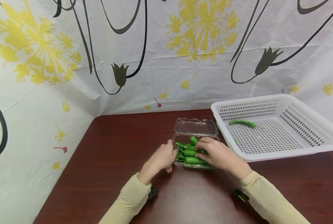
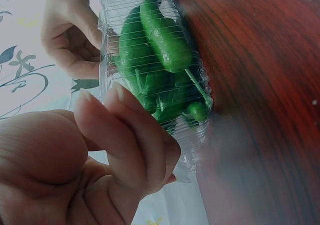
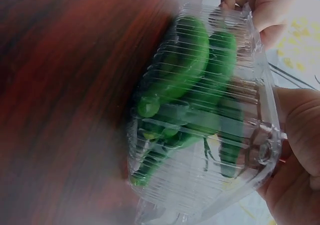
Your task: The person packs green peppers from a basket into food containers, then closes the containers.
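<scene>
A clear plastic clamshell box [image 1: 197, 166] with several green chili peppers [image 1: 193, 160] in it sits on the table, its lid [image 1: 195, 127] folded back. At its left side my left hand [image 1: 163, 155] grips the box edge with curled fingers. My right hand [image 1: 215, 154] reaches over the right rim, thumb and fingers pinching a pepper among the others. The right wrist view shows peppers [image 3: 182, 67] through the ribbed wall, with the right hand [image 3: 300, 145] behind the rim; its fingertips are partly hidden. The left wrist view has the left hand's curled fingers [image 2: 130, 140] close against the box.
To the right stands a white perforated plastic basket [image 1: 290, 154], close to the box, with one green chili pepper [image 1: 243, 123] lying in it. The dark red wooden table [image 1: 113, 149] ends at a patterned white sheet [image 1: 160, 62] behind and at the left.
</scene>
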The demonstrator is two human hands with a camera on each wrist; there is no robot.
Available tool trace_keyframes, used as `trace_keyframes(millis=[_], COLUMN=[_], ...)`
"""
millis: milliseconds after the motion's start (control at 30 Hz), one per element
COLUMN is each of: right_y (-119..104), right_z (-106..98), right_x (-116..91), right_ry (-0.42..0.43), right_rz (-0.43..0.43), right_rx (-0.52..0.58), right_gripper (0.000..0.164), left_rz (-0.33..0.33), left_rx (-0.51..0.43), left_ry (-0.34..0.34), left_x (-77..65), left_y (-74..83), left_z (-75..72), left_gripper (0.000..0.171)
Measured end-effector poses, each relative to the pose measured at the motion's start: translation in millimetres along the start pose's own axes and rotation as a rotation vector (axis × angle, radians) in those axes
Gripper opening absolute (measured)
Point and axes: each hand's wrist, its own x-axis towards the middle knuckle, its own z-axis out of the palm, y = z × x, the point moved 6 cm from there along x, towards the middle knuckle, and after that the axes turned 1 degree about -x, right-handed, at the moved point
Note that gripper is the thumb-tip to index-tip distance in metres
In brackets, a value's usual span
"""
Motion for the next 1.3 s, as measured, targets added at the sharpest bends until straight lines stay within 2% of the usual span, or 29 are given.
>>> trace_keyframes(millis=[300, 633, 800, 1033, 1300], right_y=[-2, 0, -1, 0, 4], right_z=[1, 2, 0, -10, -21], right_x=[1, 1, 1, 1, 1], right_ry=[-0.05, -0.093, -0.079, -0.018, 0.021], right_rz=[-0.038, -0.028, -0.032, -0.034, -0.038], right_rx=[0.031, 0.055, 0.041, 0.021, 0.019], right_gripper=[0.017, 0.017, 0.018, 0.019, 0.023], left_rz=[-0.005, -0.008, -0.006, -0.001, -0.006], left_rx=[0.009, 0.005, -0.007, -0.029, -0.031], left_ry=[-0.001, -0.002, 0.002, 0.013, 0.018], left_x=[0.3, -0.5, -0.1, 1.2, 1.8], left_y=[-0.3, -0.8, -1.1, -0.8, -1.6], left_z=[-0.5, -0.9, 0.1, 1.4, 2.2], left_gripper=[0.05, 0.053, 0.049, 0.037, 0.036])
